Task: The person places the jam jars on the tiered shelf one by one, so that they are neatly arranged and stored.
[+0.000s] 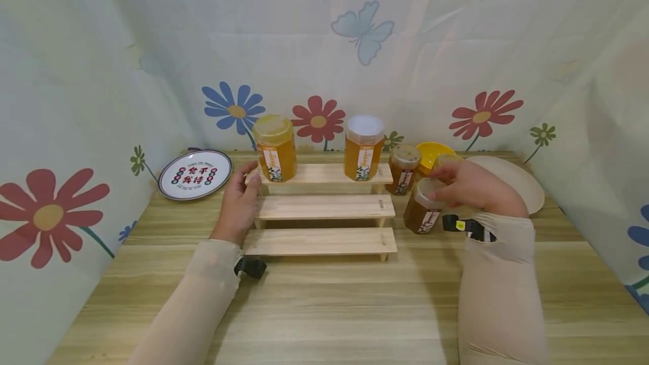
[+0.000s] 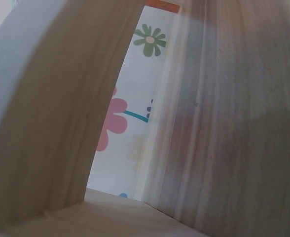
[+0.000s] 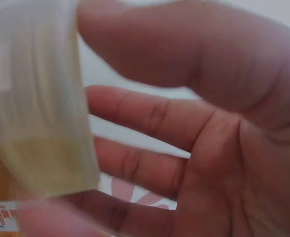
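The right hand (image 1: pixel 474 187) pinches a dark amber jar (image 1: pixel 419 212) by its pale lid (image 1: pixel 428 190), thumb on one side and fingers on the other, and the jar leans at a tilt just to the right of the wooden rack (image 1: pixel 324 207). The left hand (image 1: pixel 239 201) grips the left end of the rack's top tier, thumb near the yellow-lidded jar (image 1: pixel 278 154); how firmly, I can't tell from here. The tilted jar looks well filled, so I'd expect a stiff, fairly weighty thing — and a smooth lid seems a poor place to carry it from. The faceted body ought to give a surer hold, with care in case the wall is brittle. Its pale label (image 1: pixel 430 221) carries dark writing too small to read. The white-lidded jar (image 1: pixel 363 154) wears a label with an upright line of characters above a leafy print — no brand I can make out. The plate (image 1: pixel 222 169) at left shows big red Chinese characters, with tiny lettering curved along its top.
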Available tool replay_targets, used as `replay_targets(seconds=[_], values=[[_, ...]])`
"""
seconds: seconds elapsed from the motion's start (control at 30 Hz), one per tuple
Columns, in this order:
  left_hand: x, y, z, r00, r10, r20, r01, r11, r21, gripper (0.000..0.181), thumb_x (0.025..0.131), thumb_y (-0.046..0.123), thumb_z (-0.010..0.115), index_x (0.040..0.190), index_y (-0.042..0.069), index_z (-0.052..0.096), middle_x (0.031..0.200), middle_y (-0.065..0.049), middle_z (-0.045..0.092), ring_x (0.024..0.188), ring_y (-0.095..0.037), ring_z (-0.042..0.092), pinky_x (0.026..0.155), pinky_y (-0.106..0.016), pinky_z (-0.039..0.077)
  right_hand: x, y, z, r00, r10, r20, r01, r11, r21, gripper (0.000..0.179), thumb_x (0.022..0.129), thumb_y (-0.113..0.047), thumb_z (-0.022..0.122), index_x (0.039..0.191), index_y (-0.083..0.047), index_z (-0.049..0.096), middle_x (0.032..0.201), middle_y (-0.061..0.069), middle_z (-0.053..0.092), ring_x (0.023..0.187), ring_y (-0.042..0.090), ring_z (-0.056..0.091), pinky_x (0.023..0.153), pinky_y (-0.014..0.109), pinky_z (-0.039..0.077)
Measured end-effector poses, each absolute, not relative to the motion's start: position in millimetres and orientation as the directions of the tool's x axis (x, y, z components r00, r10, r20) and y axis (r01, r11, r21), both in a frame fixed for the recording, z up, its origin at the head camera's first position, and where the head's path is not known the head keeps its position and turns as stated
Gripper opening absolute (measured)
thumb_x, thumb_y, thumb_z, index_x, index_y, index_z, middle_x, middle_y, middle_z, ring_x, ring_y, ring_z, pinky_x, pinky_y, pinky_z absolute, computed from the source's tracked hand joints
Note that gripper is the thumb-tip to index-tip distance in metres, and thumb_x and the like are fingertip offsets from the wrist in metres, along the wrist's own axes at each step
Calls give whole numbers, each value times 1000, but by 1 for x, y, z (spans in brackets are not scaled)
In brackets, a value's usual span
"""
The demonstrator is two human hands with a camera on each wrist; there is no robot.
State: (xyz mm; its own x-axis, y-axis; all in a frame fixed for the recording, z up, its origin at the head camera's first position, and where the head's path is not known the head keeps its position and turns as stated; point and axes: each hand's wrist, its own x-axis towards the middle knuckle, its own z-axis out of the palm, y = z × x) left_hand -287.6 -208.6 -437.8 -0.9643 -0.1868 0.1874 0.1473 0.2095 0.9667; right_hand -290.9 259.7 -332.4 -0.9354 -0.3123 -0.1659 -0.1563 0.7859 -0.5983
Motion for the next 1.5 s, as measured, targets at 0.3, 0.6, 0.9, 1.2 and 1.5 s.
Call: replay_targets(seconds=[0.3, 0.6, 0.9, 1.2, 1.5], values=[[-287, -209, -437, -966, -178, 185, 148, 205, 968, 48, 114, 31, 47, 159, 17, 44, 162, -3, 45, 131, -19, 47, 113, -36, 38, -294, 253, -332, -932, -344, -114, -235, 814, -532, 57, 91, -30, 82, 136, 0, 62, 130, 19, 67, 109, 33, 59, 94, 46, 49], [-287, -208, -437, -965, -185, 186, 151, 190, 970, 47, 114, 30, 47, 158, 16, 45, 159, -5, 48, 126, -18, 49, 107, -31, 40, -295, 251, -333, -935, -316, -158, -183, 815, -550, 70, 88, -36, 86, 142, 0, 59, 136, 20, 63, 115, 35, 56, 100, 53, 50], [-287, -209, -437, -963, -184, 199, 159, 211, 965, 47, 114, 29, 46, 159, 14, 45, 161, -7, 46, 130, -19, 49, 109, -33, 40, -296, 247, -334, -929, -337, -152, -211, 821, -530, 72, 89, -35, 86, 145, 1, 58, 133, 21, 61, 115, 35, 54, 100, 53, 49], [-288, -210, -437, -965, -170, 199, 161, 217, 963, 48, 114, 28, 46, 160, 13, 42, 165, -6, 41, 145, -21, 42, 122, -45, 34, -299, 243, -337, -917, -368, -156, -252, 834, -491, 75, 89, -31, 84, 150, 0, 53, 148, 23, 55, 128, 39, 51, 110, 62, 45], [-285, -209, -436, -964, -168, 206, 168, 215, 962, 47, 114, 26, 46, 159, 13, 43, 165, -7, 41, 144, -23, 43, 121, -45, 34, -299, 242, -338, -919, -369, -141, -263, 838, -477, 71, 85, -30, 87, 144, -2, 59, 142, 23, 59, 123, 39, 53, 106, 62, 47]])
